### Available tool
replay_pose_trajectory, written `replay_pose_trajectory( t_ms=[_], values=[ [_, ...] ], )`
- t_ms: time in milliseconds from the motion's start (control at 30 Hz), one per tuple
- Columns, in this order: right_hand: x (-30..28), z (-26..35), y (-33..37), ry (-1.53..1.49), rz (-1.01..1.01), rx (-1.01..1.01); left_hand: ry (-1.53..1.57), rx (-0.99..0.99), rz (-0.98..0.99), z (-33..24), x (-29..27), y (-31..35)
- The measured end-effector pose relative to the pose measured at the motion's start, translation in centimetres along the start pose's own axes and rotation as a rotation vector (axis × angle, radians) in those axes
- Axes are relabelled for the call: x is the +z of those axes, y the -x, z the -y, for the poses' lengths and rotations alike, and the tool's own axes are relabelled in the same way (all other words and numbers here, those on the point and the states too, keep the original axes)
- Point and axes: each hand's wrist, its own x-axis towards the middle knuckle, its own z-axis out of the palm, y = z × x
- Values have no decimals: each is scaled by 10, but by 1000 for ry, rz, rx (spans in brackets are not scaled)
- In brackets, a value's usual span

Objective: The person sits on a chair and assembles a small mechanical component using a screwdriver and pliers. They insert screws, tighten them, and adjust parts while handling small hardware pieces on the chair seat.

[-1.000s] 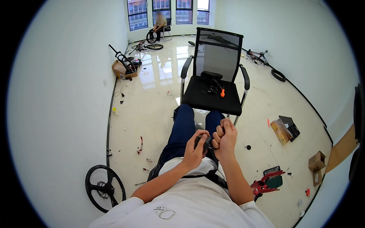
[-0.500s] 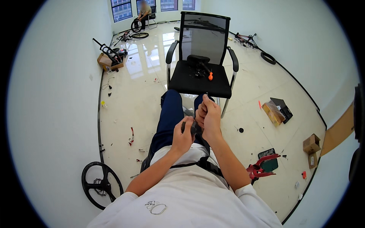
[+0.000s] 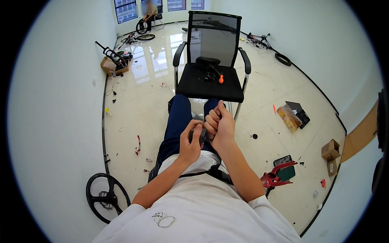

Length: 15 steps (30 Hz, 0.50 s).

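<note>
Over my lap, my left hand (image 3: 190, 145) is closed round a dark grey, blocky part (image 3: 197, 136). Its exact kind is hidden by the fingers. Close against it on the right, my right hand (image 3: 221, 128) is curled with the thumb pressed on the bent forefinger. Whatever lies inside that grip is covered by the fingers. On the black office chair (image 3: 210, 90) before my knees rest a black bicycle saddle (image 3: 208, 61), a screwdriver with an orange handle (image 3: 221, 79) and several small black parts (image 3: 209, 76).
A black spoked wheel (image 3: 92, 198) lies at left, and a red frame-like part (image 3: 279, 174) stands by my right elbow. Floor items include a green case (image 3: 287, 173), cardboard boxes (image 3: 330, 150), a tyre (image 3: 283, 59) and a box of bicycle parts (image 3: 109, 65). A person (image 3: 150, 12) sits far back.
My left hand has turned, and the dark part now sits closer to my right hand. A small tip that showed above my right thumb is out of sight. The view has shifted slightly.
</note>
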Motion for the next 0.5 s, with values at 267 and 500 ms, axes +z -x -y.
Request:
replay_pose_trajectory(
  t_ms=[267, 500],
  values=[
    [-13, -8, -1, -359, -58, 230, -120, 260, -3, 15, -9, 11],
    [-9, -4, -3, -286, -17, 197, 54, 113, 25, 10, -4, 8]
  ],
)
